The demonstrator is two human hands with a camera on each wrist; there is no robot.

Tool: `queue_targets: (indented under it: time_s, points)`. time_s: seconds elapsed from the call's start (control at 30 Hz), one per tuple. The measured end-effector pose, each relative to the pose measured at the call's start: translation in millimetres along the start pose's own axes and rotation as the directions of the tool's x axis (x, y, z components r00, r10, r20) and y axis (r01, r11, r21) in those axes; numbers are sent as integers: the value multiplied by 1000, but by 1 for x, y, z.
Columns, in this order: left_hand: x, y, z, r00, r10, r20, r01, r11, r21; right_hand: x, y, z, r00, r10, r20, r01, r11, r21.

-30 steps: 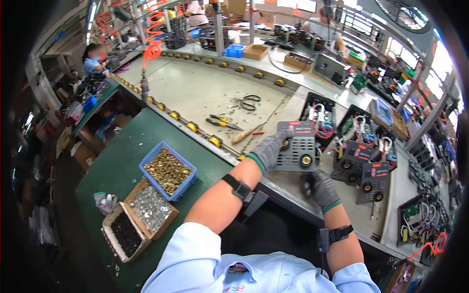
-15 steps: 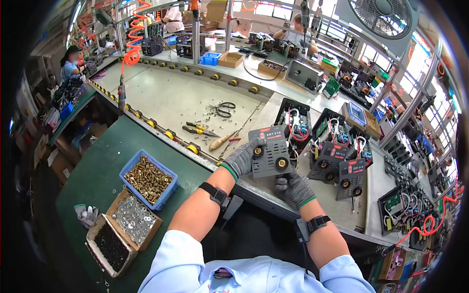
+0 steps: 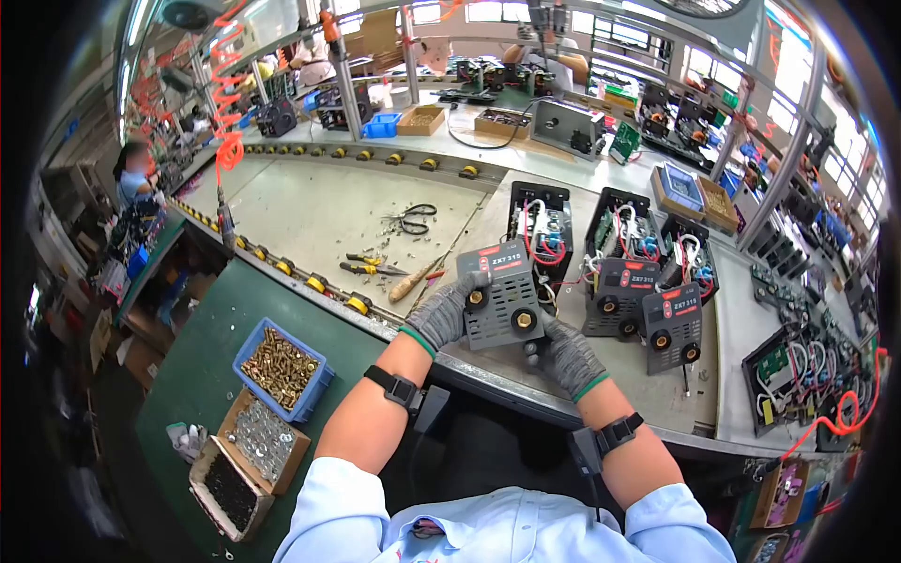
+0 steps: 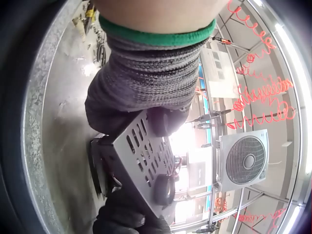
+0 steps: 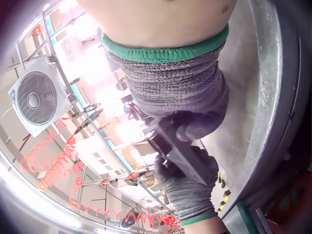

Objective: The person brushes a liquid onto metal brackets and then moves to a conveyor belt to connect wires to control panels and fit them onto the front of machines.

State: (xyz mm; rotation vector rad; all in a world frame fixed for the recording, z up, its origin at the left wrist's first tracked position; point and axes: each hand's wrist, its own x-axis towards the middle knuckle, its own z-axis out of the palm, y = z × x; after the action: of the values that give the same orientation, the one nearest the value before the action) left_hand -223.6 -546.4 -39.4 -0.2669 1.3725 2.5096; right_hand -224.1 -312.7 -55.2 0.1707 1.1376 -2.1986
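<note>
A grey front panel [image 3: 502, 314] marked ZX7 315, with slots and two round brass-centred sockets, is held up tilted between the hands. My gloved left hand [image 3: 443, 314] grips its left side, with the thumb on the front face by one socket. At its lower right corner, my gloved right hand [image 3: 571, 358] holds the edge with curled fingers, partly hidden behind the panel. In the right wrist view the panel [image 5: 183, 156] appears edge-on between both gloves. Right behind it stands an open machine housing [image 3: 540, 225] with red and white wires.
Two similar panels lean at the right, one a grey panel [image 3: 672, 324], before more open housings [image 3: 624, 225]. Pliers [image 3: 373, 266], scissors [image 3: 413, 220] and a wooden-handled tool [image 3: 413, 281] lie left. A blue bin [image 3: 324, 380] of brass bolts and a washer box [image 3: 296, 460] stand on the green table.
The head view has shifted. My right hand, blurred below the panel earlier, now sits closer against its lower right corner. The panel has tilted slightly; my left hand keeps its hold.
</note>
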Motion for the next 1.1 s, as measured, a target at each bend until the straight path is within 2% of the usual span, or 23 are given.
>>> queue_targets:
  time_s: [0.03,0.1,0.17,0.2,0.23,0.3,0.37,0.43,0.5,0.57,0.63,0.67,0.7,0.77,0.8,0.87,0.97,1.0,1.03,1.1]
  points:
    - [-1,1,-1,998,47,-38,-42,992,123,-6,-3,-6,1000,-9,3,9,1000,20]
    - [-9,8,-3,997,75,32,-80,977,197,-23,-10,-20,991,-132,-11,121,936,-331]
    - [-18,18,2,971,207,115,-237,816,527,-48,-18,-23,981,-195,11,188,926,-327]
    - [-17,25,1,973,179,145,-230,724,650,-62,-24,-23,968,-238,84,250,860,-444]
    - [-14,26,1,974,166,152,-225,720,656,-75,-28,-23,951,-266,158,308,775,-552]
    - [-15,32,12,961,158,228,-277,580,766,-97,-27,-32,946,-276,168,322,758,-567]
    - [9,21,-2,966,89,244,-246,616,749,-114,-31,-38,961,-243,135,268,678,-685]
    - [11,26,14,951,49,305,-238,745,623,-121,-32,-43,931,-309,196,340,532,-776]
    - [16,35,20,951,-17,308,-187,762,620,-121,-52,-37,936,-245,254,335,387,-859]
    - [22,41,18,926,-146,348,-106,784,612,-112,-72,-26,912,-206,356,406,317,-857]
    - [24,55,8,931,-276,240,-28,601,799,-91,-91,-10,856,-233,462,504,181,-844]
    - [26,64,5,904,-336,266,-43,547,836,-79,-103,-1,836,-214,506,538,136,-832]
    - [25,76,13,891,-359,279,7,625,780,-69,-111,5,843,-204,498,530,146,-836]
    - [22,95,13,861,-486,151,251,664,704,-55,-132,22,811,-198,551,572,68,-818]
    - [21,105,13,858,-493,147,267,670,693,-51,-149,37,838,-141,528,535,18,-845]
    - [18,129,13,815,-579,30,346,527,776,-45,-174,56,866,-165,473,486,51,-873]
    - [-8,119,-11,857,-514,-44,399,606,688,-29,-204,71,919,-237,316,347,103,-932]
    - [-13,128,4,779,-625,-46,553,651,520,-21,-211,74,918,-278,282,319,99,-943]
    - [-22,128,9,759,-651,-10,600,693,400,-12,-215,75,915,-319,247,291,96,-952]
    - [-22,118,18,677,-734,-44,729,661,179,11,-217,81,890,-420,179,176,-45,-983]
